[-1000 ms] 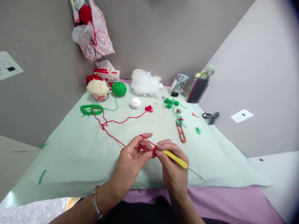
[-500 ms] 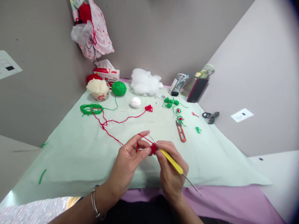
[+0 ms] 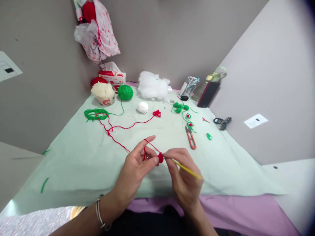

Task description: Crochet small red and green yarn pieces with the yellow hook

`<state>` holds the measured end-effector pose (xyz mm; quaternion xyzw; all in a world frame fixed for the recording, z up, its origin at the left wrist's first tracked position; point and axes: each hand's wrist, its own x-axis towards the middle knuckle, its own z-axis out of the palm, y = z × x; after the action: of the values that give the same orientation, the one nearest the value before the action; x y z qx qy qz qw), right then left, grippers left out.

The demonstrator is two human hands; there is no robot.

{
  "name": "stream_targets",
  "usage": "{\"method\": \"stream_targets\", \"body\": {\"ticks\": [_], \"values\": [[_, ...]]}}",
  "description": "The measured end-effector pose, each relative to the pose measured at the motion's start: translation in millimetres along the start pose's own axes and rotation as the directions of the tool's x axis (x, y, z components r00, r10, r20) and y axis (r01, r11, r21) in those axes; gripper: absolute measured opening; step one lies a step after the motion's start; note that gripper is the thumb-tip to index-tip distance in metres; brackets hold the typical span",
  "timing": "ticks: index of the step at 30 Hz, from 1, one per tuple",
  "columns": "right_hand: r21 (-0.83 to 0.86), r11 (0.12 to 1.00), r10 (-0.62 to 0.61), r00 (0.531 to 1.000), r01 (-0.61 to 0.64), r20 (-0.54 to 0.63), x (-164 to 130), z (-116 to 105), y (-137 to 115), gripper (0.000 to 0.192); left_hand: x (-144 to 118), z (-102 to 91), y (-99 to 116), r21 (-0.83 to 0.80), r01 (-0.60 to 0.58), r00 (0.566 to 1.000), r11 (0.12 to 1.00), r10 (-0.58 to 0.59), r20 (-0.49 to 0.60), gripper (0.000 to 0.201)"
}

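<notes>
My left hand [image 3: 137,168] pinches a small red crochet piece [image 3: 160,158] between thumb and fingers, with red yarn [image 3: 123,127] looped over the raised index finger and trailing away across the mat. My right hand [image 3: 183,178] grips a yellow-handled crochet hook [image 3: 188,169], its tip at the red piece. Both hands hover just above the near part of the pale green mat [image 3: 73,164].
Red snips [image 3: 190,138] lie right of the hands. Farther back are a green yarn ball [image 3: 125,92], a green yarn tangle [image 3: 95,114], a white ball [image 3: 143,107], white stuffing [image 3: 152,87], small green pieces [image 3: 180,108], a cup [image 3: 104,95], a tissue box [image 3: 112,77] and a phone [image 3: 208,94].
My right hand has swung the hook handle back up to the right, after dipping it, and drawn the tip in to the red piece. The left hand has barely moved.
</notes>
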<state>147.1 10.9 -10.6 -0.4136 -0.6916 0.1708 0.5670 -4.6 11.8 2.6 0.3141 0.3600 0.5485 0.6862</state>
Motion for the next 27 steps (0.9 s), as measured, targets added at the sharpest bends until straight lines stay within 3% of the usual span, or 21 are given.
{"method": "stream_targets", "body": {"ticks": [2, 4, 7, 9, 11, 13, 16, 19, 22, 27], "values": [[-0.21, 0.964, -0.175, 0.983, 0.162, -0.047, -4, 3, 0, 0.033, -1, 1.7, -1, -0.018, 0.003, 1.0, 1.0, -0.003, -0.006, 0.052], [-0.223, 0.95, -0.247, 0.963, 0.219, -0.109, -7, 7, 1, 0.042, -1, 3.7, 0, -0.073, 0.059, 0.998, 0.996, -0.059, -0.001, 0.047], [0.076, 0.995, -0.049, 0.991, 0.059, -0.122, -8, 8, 3, 0.037, -1, 5.0, 3, -0.147, 0.161, 0.987, 0.976, -0.157, 0.039, 0.046], [0.323, 0.94, 0.145, 0.986, -0.114, -0.077, -4, 5, 3, 0.025, 0, 4.4, 5, -0.167, 0.183, 0.982, 0.969, -0.173, 0.076, 0.047], [0.546, 0.797, 0.313, 0.95, -0.257, -0.009, 1, 3, 3, 0.013, 2, 3.5, 5, -0.175, 0.182, 0.981, 0.968, -0.167, 0.097, 0.047], [0.706, 0.597, 0.441, 0.891, -0.382, 0.108, 6, 3, 1, 0.008, 2, 2.9, 5, -0.181, 0.175, 0.981, 0.968, -0.157, 0.109, 0.047], [0.798, 0.319, 0.56, 0.781, -0.511, 0.276, 11, 4, -1, 0.01, 2, 2.4, 4, -0.184, 0.143, 0.986, 0.973, -0.123, 0.114, 0.047], [0.815, 0.178, 0.616, 0.708, -0.551, 0.345, 13, 5, -2, 0.014, 1, 1.9, 4, -0.173, 0.078, 0.994, 0.982, -0.062, 0.091, 0.04], [0.821, 0.16, 0.631, 0.697, -0.548, 0.342, 12, 6, -2, 0.016, 0, 1.5, 3, -0.154, 0.018, 0.996, 0.988, -0.005, 0.089, 0.035], [0.823, 0.254, 0.603, 0.748, -0.508, 0.276, 8, 10, -2, 0.013, 0, 0.0, -1, -0.131, -0.038, 0.993, 0.991, 0.051, 0.102, 0.037]]}}
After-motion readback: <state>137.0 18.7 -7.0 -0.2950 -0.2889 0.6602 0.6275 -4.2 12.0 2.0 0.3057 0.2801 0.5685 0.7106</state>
